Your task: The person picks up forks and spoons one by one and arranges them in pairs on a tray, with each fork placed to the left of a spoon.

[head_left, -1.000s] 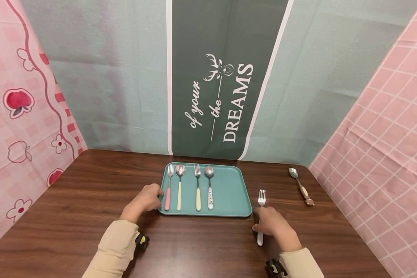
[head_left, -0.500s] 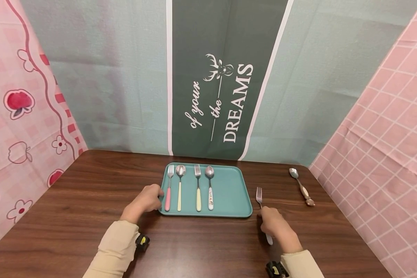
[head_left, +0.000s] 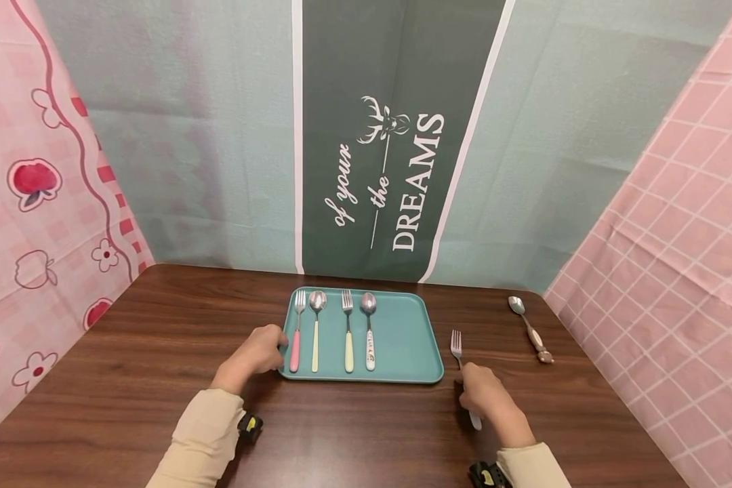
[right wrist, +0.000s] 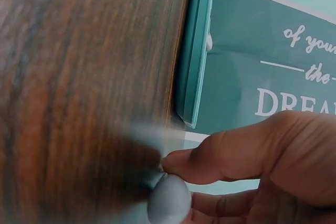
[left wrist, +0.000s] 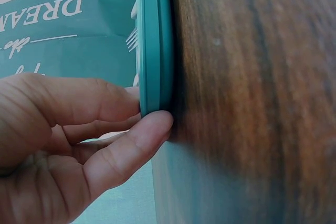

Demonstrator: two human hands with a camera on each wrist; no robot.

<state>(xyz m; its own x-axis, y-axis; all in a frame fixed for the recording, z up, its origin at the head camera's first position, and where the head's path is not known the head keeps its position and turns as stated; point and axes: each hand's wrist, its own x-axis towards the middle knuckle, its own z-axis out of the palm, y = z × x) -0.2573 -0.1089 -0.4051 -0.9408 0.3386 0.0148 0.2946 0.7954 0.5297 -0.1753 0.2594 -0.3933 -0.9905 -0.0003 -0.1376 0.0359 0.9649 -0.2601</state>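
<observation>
My left hand (head_left: 259, 349) pinches the left edge of a teal tray (head_left: 402, 339), thumb on one side of the rim and index finger on the other, as the left wrist view shows. On the tray lie a pink-handled fork (head_left: 295, 339), a spoon with a slim cream handle (head_left: 314, 339), a pale-yellow-handled fork (head_left: 348, 342) and a spoon with a patterned white handle (head_left: 370, 342). Right of the tray, my right hand (head_left: 488, 396) grips a white-handled fork (head_left: 456, 344) by its handle, tines pointing away. Its rounded handle end (right wrist: 169, 200) shows below the thumb.
A spoon with a wooden-looking, knobbed handle (head_left: 533, 335) lies at the far right of the brown wooden table (head_left: 366, 434). Printed cloth (head_left: 378, 61) hangs behind the table, and pink cloths (head_left: 677, 271) stand at both sides.
My right hand has shifted slightly right and closed round the fork's handle. The fork has turned so its tines lean left, towards the tray. My left hand stays at the tray edge.
</observation>
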